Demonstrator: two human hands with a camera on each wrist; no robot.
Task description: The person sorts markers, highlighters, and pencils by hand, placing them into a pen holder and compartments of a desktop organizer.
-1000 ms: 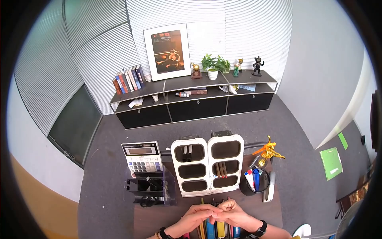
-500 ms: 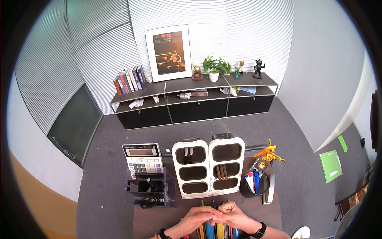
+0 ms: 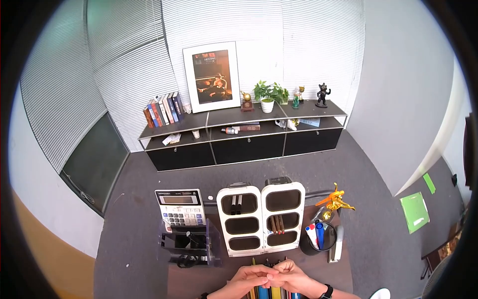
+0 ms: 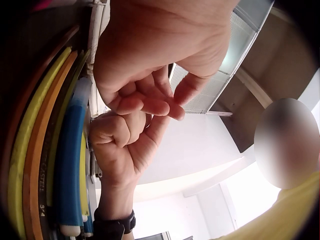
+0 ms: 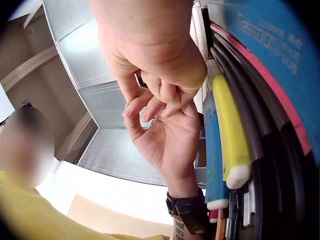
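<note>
Evidently, the left hand (image 3: 248, 280) has relaxed, bent fingers touching the right hand (image 3: 295, 280), whose fingers are curled; anything between them cannot be determined. Pens (image 3: 263, 293) lie below, on the bench (image 3: 191, 284).

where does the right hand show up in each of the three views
Head: right hand, bottom edge, just right of centre.
Left wrist: right hand, left of centre, from mid-height down.
Right wrist: right hand, upper centre, seen close.
Shared landmark: the left hand, its fingers meeting the right's.
</note>
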